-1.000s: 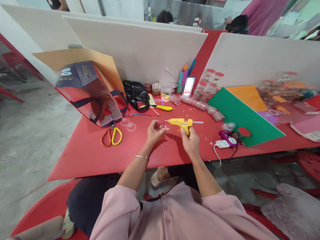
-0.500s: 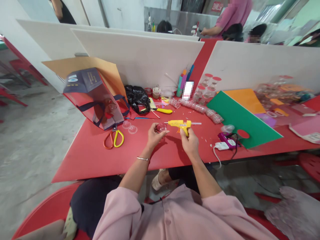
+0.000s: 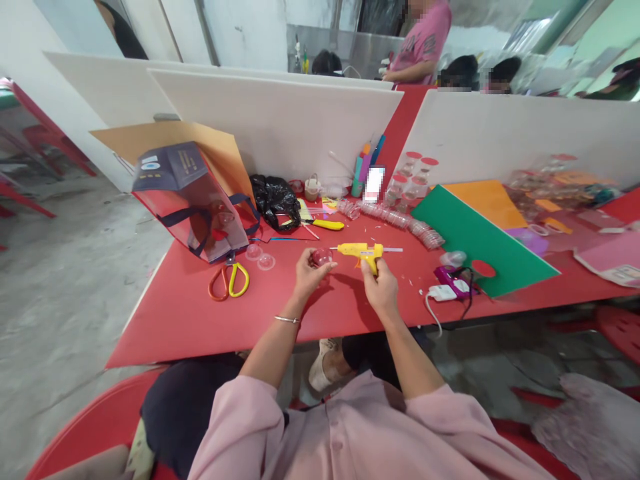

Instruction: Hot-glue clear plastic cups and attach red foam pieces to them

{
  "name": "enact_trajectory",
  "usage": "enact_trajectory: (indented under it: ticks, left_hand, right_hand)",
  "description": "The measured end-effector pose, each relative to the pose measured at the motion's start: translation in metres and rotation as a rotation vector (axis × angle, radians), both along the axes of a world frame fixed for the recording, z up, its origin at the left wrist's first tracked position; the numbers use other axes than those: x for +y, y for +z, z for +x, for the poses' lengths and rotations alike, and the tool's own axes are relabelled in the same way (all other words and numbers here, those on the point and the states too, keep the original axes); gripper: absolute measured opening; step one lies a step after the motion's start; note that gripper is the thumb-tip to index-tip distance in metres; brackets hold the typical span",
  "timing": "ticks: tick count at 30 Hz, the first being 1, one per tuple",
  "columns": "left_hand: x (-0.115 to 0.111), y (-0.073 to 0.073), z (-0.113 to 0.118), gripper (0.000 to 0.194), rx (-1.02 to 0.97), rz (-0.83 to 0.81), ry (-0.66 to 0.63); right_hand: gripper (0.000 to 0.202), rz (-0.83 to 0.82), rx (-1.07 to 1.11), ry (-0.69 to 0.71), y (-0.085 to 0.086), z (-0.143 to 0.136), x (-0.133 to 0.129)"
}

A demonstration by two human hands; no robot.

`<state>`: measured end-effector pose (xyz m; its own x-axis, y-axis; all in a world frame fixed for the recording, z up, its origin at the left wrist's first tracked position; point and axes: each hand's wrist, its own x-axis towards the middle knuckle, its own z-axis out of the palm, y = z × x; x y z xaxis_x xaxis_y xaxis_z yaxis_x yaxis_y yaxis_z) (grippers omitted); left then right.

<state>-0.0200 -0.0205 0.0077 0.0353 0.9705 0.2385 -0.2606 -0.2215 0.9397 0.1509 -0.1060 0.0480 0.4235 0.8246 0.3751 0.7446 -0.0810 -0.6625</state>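
Observation:
My left hand (image 3: 311, 272) is closed on a small clear plastic dome (image 3: 323, 257), held a little above the red table (image 3: 200, 333). In my right hand (image 3: 380, 283) is a yellow glue gun (image 3: 361, 251), its nozzle pointing left at the dome's rim; I cannot tell whether the two touch. A clear glue stick (image 3: 394, 250) pokes out of the gun's back end. Two more clear domes (image 3: 260, 257) lie to the left, beside scissors (image 3: 229, 279) with one red and one yellow handle.
At the left stands a gift bag (image 3: 195, 200), with a black plastic bag (image 3: 277, 200) beside it. Behind my hands are a yellow-handled tool (image 3: 327, 225) and a row of stacked clear cups (image 3: 400, 219). A green board (image 3: 480, 240) and a purple power strip (image 3: 456, 283) are at the right.
Both hands keep nearly the same pose, with the glue gun still at the dome. Behind the partition, the person in pink has moved left. The camera view has shifted slightly.

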Motion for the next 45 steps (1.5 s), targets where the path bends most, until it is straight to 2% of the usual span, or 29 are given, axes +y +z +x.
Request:
enact_trajectory:
  ticks: [9,16,28,38,45]
  left_hand:
    - [0.007,-0.01,-0.001,0.046,-0.026,-0.009,0.015]
    - [0.009,-0.01,-0.002,0.046,-0.055,-0.025,0.01]
    - [0.009,-0.017,0.001,0.066,0.016,-0.029,-0.049]
    - [0.008,-0.015,0.002,0.051,-0.005,0.002,-0.024]
    - [0.008,-0.017,0.001,0.053,0.076,0.027,-0.002]
  right_hand:
    - [0.054,-0.013,-0.006,-0.01,-0.006,0.005,-0.003]
    - [0.051,0.009,0.006,-0.019,-0.005,0.008,-0.007]
    - [0.049,0.027,0.148,0.018,-0.004,0.011,-0.003]
    - [0.05,0.031,0.179,0.016,-0.008,0.012,-0.004]
    - [0.047,0.019,0.199,0.016,-0.007,0.012,-0.006]
